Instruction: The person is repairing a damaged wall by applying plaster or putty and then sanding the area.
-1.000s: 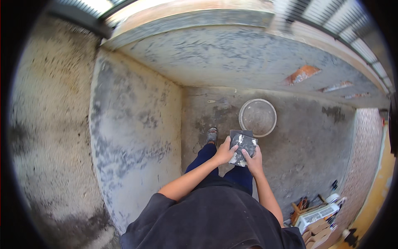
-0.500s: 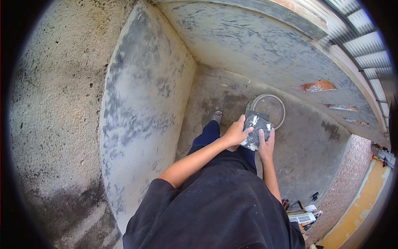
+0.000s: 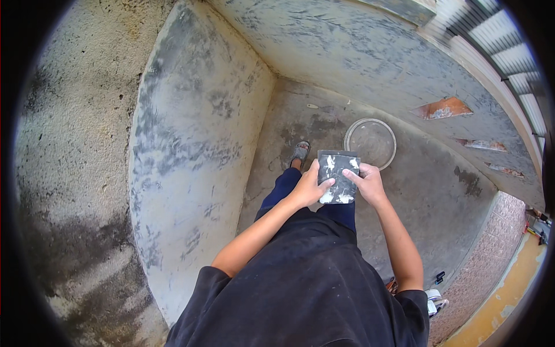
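Both hands hold a dark grey sandpaper sheet (image 3: 340, 191) in front of my thighs. It is roughly square, blotched with white, and a second dark layer shows along its far edge. My left hand (image 3: 306, 187) grips the left side, with its thumb on the upper face near the lower left. My right hand (image 3: 370, 184) is closed on the right side, its thumb lying across the face near the middle. The fingers beneath the sheet are hidden on both sides.
A round pale bucket (image 3: 370, 120) stands on the concrete floor (image 3: 416, 208) beyond my right hand. Near the far wall lies a putty knife (image 3: 313, 106). A smeared grey-white wall (image 3: 191, 144) rises close on my left. Tools (image 3: 433, 301) lie at the lower right.
Both hands and the sandpaper have shifted a little left, and the sheet now sits straighter. My right thumb has moved further onto its face. More of the bucket shows.
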